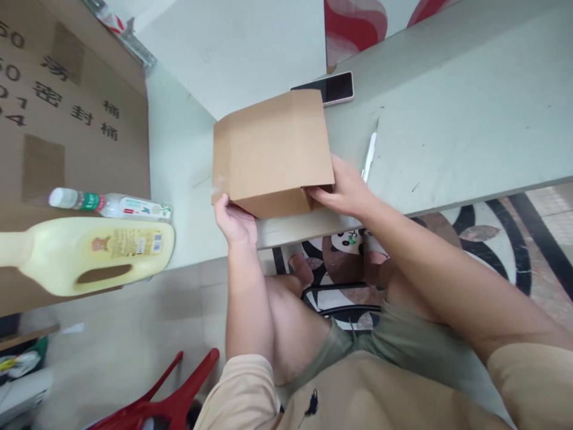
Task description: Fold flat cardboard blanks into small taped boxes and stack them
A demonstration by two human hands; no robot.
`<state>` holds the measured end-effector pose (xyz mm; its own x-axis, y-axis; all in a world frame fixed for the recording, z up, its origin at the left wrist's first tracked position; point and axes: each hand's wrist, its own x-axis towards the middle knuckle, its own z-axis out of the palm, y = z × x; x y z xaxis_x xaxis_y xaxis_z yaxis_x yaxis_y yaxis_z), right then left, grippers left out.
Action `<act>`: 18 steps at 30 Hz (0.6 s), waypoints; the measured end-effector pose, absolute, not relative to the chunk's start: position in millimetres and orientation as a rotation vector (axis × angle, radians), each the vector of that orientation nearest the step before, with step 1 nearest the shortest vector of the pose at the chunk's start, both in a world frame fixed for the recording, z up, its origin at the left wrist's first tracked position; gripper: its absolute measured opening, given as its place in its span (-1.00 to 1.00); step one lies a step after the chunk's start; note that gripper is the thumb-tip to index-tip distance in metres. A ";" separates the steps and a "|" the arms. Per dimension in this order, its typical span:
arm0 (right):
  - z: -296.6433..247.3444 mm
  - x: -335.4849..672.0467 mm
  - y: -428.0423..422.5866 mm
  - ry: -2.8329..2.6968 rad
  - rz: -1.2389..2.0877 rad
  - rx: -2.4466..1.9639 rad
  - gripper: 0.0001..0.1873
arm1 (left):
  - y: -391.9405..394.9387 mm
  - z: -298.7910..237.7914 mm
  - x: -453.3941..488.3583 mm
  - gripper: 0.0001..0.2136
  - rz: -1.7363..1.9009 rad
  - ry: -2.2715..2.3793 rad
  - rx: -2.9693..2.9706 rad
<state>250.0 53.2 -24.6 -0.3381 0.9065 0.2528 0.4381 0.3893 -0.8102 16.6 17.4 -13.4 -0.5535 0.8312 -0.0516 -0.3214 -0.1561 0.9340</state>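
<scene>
A brown cardboard box (273, 146) rests near the front edge of the pale table, its broad plain face turned up. My left hand (236, 221) grips the box at its near left corner, the thumb on the edge and the other fingers hidden beneath. At the near right corner my right hand (342, 190) holds the box, with fingers tucked under the top panel by a small dark gap. A white utility knife (369, 156) lies on the table just right of my right hand, its thin tip pointing away. Behind the box's far right corner lies a phone (338, 88), partly covered.
At the left stand a pale yellow jug (98, 248), a clear bottle with a white cap (111, 204) and a large printed carton (76, 137). A large white box (242, 48) stands behind. A red stool (165, 400) is on the floor at lower left.
</scene>
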 end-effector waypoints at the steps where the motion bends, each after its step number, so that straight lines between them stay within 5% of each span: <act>1: -25.2 249.7 52.7 -1.918 0.896 -1.114 -0.43 | 17.4 -13.9 17.8 -0.61 1.841 1.300 0.696; 7: -27.2 251.4 48.6 -1.792 1.074 -1.065 -0.32 | 22.7 -21.9 13.3 -0.45 1.868 1.449 0.928; 12: -19.3 257.5 46.6 -1.740 1.093 -1.159 -0.64 | 23.6 -23.7 13.6 -0.17 1.755 1.585 1.036; 18: -14.9 265.4 48.5 -1.675 0.843 -1.303 -0.73 | 21.2 -20.2 21.9 -0.28 1.628 1.668 1.121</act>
<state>265.4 48.5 -14.9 -0.1153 0.9715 0.2069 0.4129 0.2363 -0.8796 21.9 21.2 -20.2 -0.5023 0.8488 0.1652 0.1855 -0.0809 0.9793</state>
